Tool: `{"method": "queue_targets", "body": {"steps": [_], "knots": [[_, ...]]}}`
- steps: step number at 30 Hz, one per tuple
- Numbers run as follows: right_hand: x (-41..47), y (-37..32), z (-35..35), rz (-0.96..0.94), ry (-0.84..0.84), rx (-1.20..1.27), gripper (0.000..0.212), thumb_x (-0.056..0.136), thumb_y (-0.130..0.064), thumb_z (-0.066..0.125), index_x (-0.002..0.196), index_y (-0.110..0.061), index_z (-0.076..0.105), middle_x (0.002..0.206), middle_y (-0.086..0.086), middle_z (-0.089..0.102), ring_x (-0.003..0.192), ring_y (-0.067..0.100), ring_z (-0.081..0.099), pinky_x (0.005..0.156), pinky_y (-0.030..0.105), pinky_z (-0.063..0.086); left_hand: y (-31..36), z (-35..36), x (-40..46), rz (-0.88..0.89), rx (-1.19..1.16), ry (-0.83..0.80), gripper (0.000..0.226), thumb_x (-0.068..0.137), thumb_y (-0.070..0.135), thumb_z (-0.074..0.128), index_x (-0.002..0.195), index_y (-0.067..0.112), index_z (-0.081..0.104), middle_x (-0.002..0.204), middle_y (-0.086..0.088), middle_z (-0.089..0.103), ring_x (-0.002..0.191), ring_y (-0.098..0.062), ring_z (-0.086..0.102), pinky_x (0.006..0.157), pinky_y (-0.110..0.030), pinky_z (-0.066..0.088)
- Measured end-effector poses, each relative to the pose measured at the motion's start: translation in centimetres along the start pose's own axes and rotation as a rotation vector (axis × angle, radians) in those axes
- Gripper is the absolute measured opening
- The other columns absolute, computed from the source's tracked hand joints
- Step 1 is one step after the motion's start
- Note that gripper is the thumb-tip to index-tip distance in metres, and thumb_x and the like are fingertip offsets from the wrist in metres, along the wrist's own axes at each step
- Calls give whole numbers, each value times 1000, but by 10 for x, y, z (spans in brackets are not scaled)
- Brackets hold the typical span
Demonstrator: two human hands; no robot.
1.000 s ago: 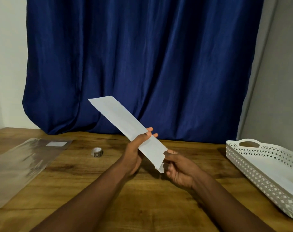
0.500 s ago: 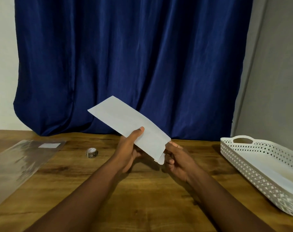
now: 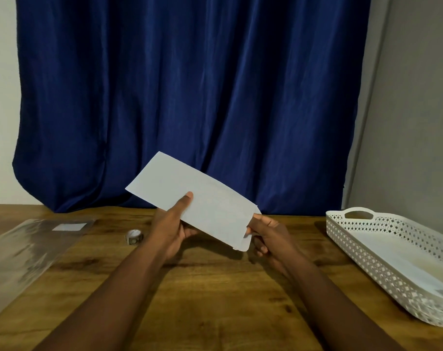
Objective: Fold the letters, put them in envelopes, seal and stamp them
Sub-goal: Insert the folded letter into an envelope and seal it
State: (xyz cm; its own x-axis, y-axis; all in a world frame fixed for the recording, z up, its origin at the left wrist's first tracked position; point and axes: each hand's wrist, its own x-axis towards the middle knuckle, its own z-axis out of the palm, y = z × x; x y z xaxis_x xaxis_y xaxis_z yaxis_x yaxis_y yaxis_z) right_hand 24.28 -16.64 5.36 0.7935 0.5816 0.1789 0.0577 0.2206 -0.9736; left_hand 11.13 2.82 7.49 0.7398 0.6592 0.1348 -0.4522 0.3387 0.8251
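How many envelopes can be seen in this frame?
1 for certain: the white envelope held above the table between the left hand and right hand. The white basket at right holds flat white sheets, possibly more envelopes; cannot tell.

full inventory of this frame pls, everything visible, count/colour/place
envelope: 1, white, held in the air over the middle of the table, tilted, flap end at the lower right
roll of stamps: 1, small, pale, on the table left of the hands; what it holds is too small to tell
clear plastic sleeve: 1, transparent with a white label, flat on the table at far left
basket tray: 1, white lattice plastic with handle cut-out, on the table at right; pale flat paper inside
table: 1, brown wood
curtain: 1, dark blue, behind the table
wall: grey at right, pale at left
left hand: grips the envelope's lower edge, thumb on top
right hand: pinches the flap end
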Motion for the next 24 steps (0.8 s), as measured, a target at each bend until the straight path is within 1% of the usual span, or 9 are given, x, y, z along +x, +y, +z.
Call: {"method": "queue_targets", "body": {"steps": [3, 6, 8, 11, 14, 17, 19, 21, 24], "knots": [[2, 3, 0, 6, 5, 8, 17, 99, -20, 67, 106, -7, 78, 82, 14, 76, 36, 7, 38, 37, 21, 35, -5, 3, 0, -15, 35, -33, 38, 92, 19, 76, 127, 25, 61, 123, -7, 75, 113, -30, 71, 74, -56, 64], [5, 7, 1, 13, 15, -16, 17, 100, -18, 67, 105, -7, 78, 86, 19, 76, 35, 8, 38, 38, 22, 34, -14, 7, -3, -38, 110, -76, 41, 89, 19, 79, 125, 26, 61, 124, -8, 73, 113, -31, 70, 72, -58, 64], [6, 8, 1, 11, 5, -19, 16, 100, -17, 67, 104, -8, 79, 91, 21, 78, 35, 7, 38, 38, 22, 34, -19, 9, -4, -38, 164, -110, 47, 83, 21, 83, 125, 27, 61, 125, -8, 71, 114, -32, 69, 68, -53, 64], [7, 6, -1, -30, 9, -3, 16, 97, -18, 70, 107, -9, 79, 84, 12, 79, 36, 6, 38, 38, 21, 35, -19, 9, -3, -13, 159, -99, 53, 74, 24, 85, 122, 28, 62, 122, -7, 73, 113, -31, 70, 66, -50, 64], [9, 0, -6, -124, 155, 35, 16, 95, -27, 73, 104, -15, 78, 75, 1, 75, 38, 6, 42, 39, 22, 38, -14, 4, 2, 3, 67, -44, 42, 85, 15, 81, 121, 28, 63, 117, -5, 77, 112, -30, 71, 69, -52, 64], [13, -3, -10, -104, 258, 98, 17, 98, -30, 70, 103, -15, 74, 74, 0, 73, 41, 8, 44, 39, 24, 40, -11, 1, 5, -1, 8, -9, 42, 90, 11, 78, 126, 25, 62, 123, -7, 75, 114, -32, 70, 72, -55, 64], [12, -2, -7, -33, 182, 148, 25, 101, -33, 64, 110, -12, 72, 79, 3, 75, 43, 11, 48, 41, 25, 44, -12, 2, 4, -6, -24, -10, 43, 89, 10, 78, 125, 27, 61, 121, -7, 75, 112, -31, 71, 72, -54, 64], [8, 1, -1, 54, 42, 171, 33, 104, -35, 58, 120, -8, 69, 88, 8, 77, 46, 14, 55, 44, 27, 50, -13, 4, 2, -21, -66, -30, 48, 84, 11, 80, 125, 26, 62, 116, -6, 78, 111, -30, 72, 72, -52, 64], [2, 4, 9, 121, -148, 163, 42, 104, -38, 58, 130, -6, 63, 108, 24, 72, 55, 21, 64, 47, 32, 58, -15, 6, -1, -39, -92, -55, 50, 77, 15, 82, 122, 26, 63, 112, -5, 80, 108, -29, 74, 73, -50, 64]]}}
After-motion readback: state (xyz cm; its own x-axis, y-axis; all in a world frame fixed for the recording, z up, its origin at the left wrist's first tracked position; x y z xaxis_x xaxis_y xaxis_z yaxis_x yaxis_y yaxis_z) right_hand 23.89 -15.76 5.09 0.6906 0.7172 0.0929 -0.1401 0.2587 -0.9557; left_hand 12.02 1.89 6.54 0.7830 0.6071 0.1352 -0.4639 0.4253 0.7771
